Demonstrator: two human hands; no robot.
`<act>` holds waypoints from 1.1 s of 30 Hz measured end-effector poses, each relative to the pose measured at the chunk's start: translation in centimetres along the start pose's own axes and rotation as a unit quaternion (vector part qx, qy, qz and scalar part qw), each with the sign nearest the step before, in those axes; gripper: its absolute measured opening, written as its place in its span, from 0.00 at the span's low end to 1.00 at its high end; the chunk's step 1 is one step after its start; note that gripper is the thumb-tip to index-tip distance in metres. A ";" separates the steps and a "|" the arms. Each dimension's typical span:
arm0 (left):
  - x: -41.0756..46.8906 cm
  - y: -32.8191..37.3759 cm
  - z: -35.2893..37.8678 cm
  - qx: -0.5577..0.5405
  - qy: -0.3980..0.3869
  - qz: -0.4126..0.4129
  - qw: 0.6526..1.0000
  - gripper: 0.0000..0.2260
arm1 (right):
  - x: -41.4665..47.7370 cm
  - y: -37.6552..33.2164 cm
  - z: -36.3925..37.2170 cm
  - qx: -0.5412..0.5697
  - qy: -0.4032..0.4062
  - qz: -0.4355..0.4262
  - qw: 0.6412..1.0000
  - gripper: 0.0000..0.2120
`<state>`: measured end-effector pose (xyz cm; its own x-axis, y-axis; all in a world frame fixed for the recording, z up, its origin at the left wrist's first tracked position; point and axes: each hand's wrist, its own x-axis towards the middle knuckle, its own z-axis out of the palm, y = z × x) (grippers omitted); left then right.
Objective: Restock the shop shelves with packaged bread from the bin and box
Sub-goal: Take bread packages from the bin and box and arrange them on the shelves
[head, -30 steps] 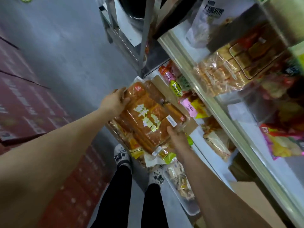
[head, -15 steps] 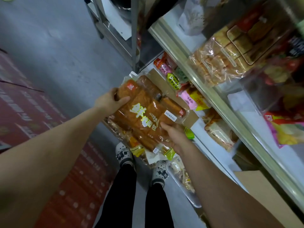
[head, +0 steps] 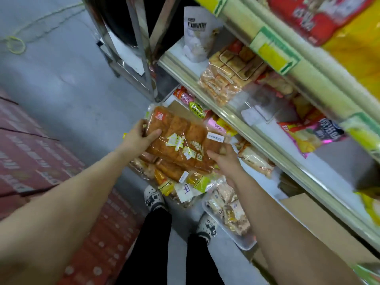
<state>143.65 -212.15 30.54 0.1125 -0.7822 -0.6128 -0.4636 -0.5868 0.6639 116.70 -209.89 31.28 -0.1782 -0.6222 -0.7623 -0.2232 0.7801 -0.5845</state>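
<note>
Both hands were on the big sliced bread pack [head: 181,140]. The left hand [head: 138,137] was curled around its far end with the thumb lying across the top. The right hand [head: 223,161] gripped the near corner, thumb on top, fingers out of sight underneath. The pack was up in the air, a bit tilted, right next to the shelf unit [head: 267,148] and over a heap of other bread packs [head: 178,177] by the person's shoes [head: 153,199]. A clear tray [head: 244,245] of small packs sat just beside the heap, with a cardboard box [head: 312,219] past that.
</note>
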 end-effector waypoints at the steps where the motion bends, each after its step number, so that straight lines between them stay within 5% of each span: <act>1: -0.9 0.8 0.3 -0.004 0.003 0.010 1.000 0.25 | -0.6 -0.2 -1.0 -0.004 0.006 -0.012 1.000 0.23; 23: -22.8 15.7 3.0 -0.056 0.141 0.195 0.969 0.24 | -19.0 -7.2 -17.2 -0.065 0.094 -0.276 0.954 0.34; 33: -29.8 21.3 1.0 -0.054 0.219 0.289 0.930 0.24 | -27.5 -11.1 -21.7 -0.083 0.157 -0.390 0.904 0.27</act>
<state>129.61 -201.14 62.49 0.2312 -0.9698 0.0775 -0.4691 -0.0413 0.8822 103.28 -202.87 64.78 -0.1622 -0.9867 -0.0055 -0.5347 0.0926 -0.8399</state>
